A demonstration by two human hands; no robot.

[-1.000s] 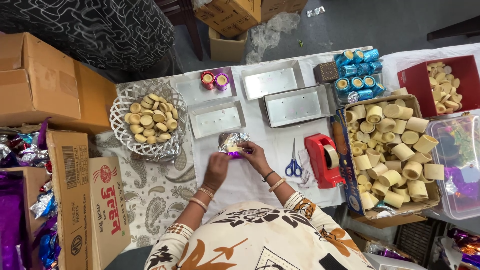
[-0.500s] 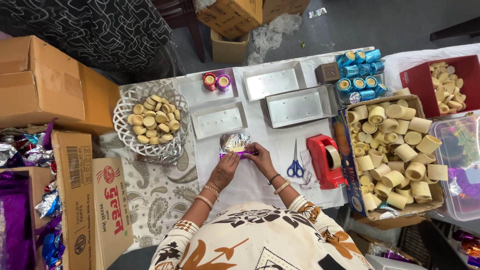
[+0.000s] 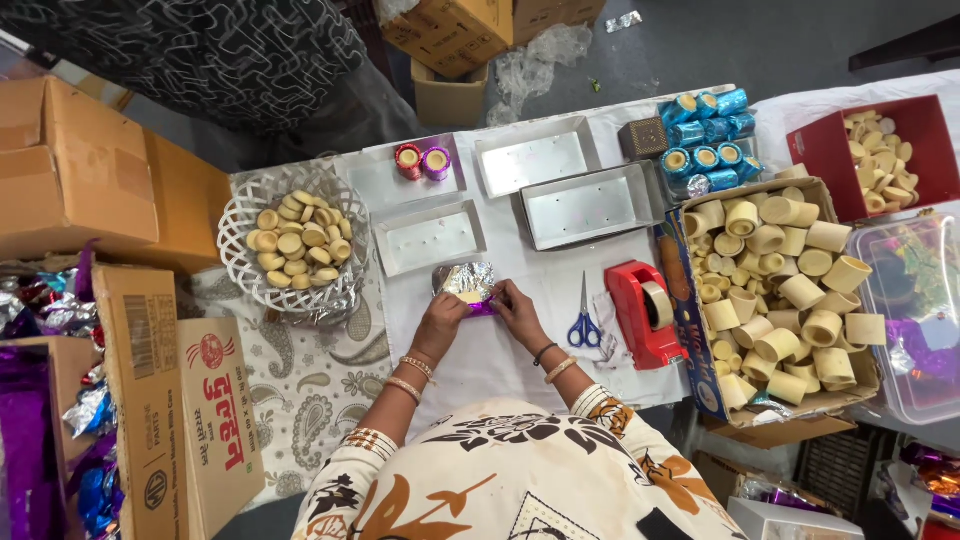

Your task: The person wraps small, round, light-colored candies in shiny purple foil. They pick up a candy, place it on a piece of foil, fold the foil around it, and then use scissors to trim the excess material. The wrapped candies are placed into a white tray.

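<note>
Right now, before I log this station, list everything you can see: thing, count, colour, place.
foil piece: one, silver with purple edge, table centre, under both hands
metal trays: four, silver, behind the foil
wrapped cups: two, red and purple, in the far left tray
basket: one, white, left, holding tan discs
scissors: one, blue handles, right of the hands
tape dispenser: one, red, beside the scissors
blue wrapped cups: about ten, far right
open carton: one, right, full of cream cups
red box: one, far right, cream pieces
left hand: on the foil
right hand: on the foil
</note>
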